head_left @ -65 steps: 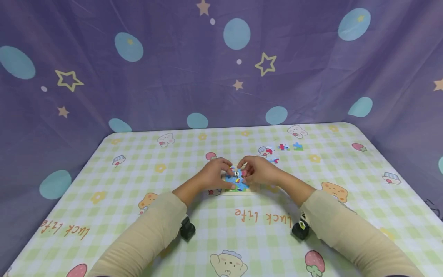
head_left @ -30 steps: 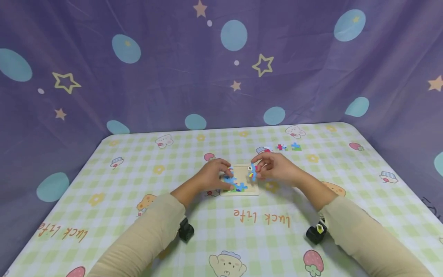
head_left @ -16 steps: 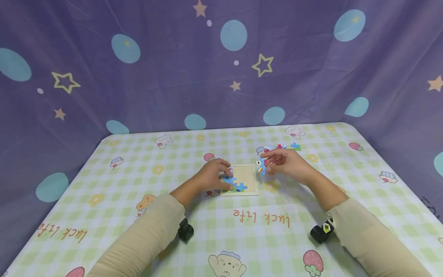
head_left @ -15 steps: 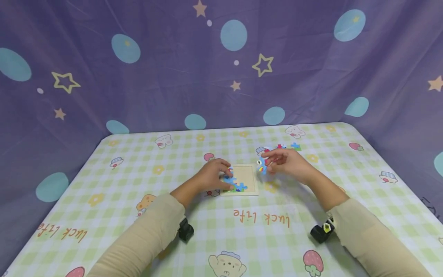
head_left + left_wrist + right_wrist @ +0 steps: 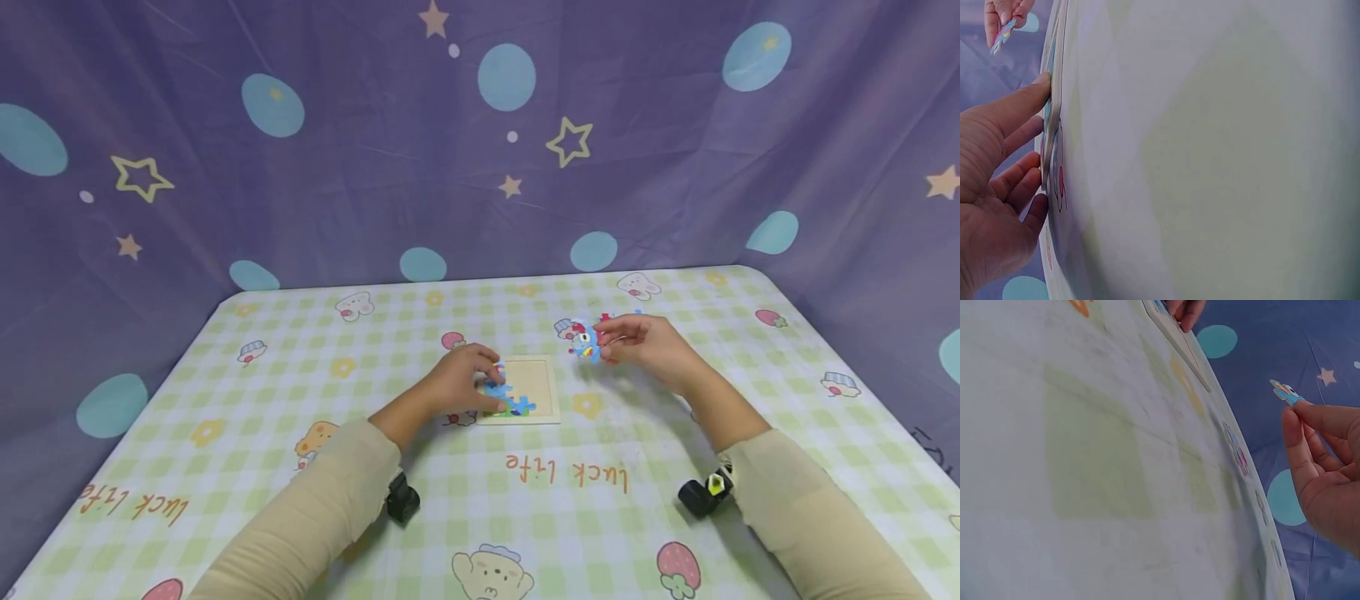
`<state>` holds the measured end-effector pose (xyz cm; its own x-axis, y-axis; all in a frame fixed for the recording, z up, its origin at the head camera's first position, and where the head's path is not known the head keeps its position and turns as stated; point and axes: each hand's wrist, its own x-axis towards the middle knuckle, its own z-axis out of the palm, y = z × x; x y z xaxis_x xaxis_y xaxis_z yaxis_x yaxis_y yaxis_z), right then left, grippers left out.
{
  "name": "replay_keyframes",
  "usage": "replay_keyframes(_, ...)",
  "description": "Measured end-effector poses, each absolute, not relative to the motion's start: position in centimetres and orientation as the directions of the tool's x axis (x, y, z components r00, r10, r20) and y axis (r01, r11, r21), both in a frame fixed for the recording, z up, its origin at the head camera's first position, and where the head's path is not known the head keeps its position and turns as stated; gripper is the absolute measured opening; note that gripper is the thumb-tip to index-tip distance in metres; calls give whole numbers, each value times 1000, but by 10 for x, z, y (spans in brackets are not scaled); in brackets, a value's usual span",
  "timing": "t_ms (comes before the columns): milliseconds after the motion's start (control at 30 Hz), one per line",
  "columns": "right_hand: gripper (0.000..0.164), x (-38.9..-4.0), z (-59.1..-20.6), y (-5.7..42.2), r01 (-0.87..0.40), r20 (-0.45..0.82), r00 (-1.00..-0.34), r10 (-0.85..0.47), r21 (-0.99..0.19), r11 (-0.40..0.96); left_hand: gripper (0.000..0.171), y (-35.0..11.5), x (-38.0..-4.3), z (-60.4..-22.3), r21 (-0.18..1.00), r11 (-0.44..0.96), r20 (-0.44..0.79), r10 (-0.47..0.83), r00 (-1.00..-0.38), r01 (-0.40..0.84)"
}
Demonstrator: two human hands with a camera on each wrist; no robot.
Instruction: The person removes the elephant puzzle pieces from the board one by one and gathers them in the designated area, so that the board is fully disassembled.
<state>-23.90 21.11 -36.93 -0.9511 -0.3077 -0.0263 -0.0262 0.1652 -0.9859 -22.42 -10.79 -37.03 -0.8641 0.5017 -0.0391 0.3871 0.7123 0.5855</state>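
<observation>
My left hand rests at the left side of a pale wooden puzzle tray, its thumb and fingertips touching it. Joined blue and green jigsaw pieces lie in the tray's near-left part, partly covered by this hand. The rest of the tray floor is bare wood. Up and to the right, my right hand pinches a blue jigsaw piece with a printed eye between thumb and fingers. The right wrist view shows that jigsaw piece held above the table.
Loose jigsaw pieces lie on the table beyond my right hand, partly hidden by it; in the right wrist view several show, including a red and blue loose piece. A green checked cloth covers the table. A purple curtain hangs behind.
The right hand has lifted the blue jigsaw piece out of the tray and carried it right and away, toward the loose pieces. The left hand has stayed on the tray.
</observation>
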Motion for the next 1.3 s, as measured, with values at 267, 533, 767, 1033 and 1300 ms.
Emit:
replay_keyframes(267,41,-243,-371,221,11,-59,-961,-270,-984,176,24,-108,-224,-370,586,714,-44,501,-865,384)
replay_keyframes(533,43,-249,-377,230,41,-81,-969,-235,-985,170,23,-108,-224,-369,590,713,-45,497,-867,379)
replay_keyframes(767,44,-255,-384,236,57,-97,-972,-215,-982,182,24,-108,-223,-369,591,713,-44,495,-868,376)
replay_keyframes(1033,46,-263,-392,241,84,-128,-976,-179,-969,232,23,-108,-224,-370,589,716,-47,492,-869,374)
replay_keyframes(1300,45,-264,-390,246,43,-110,-983,-149,-918,395,23,-108,-224,-370,591,712,-48,499,-865,378)
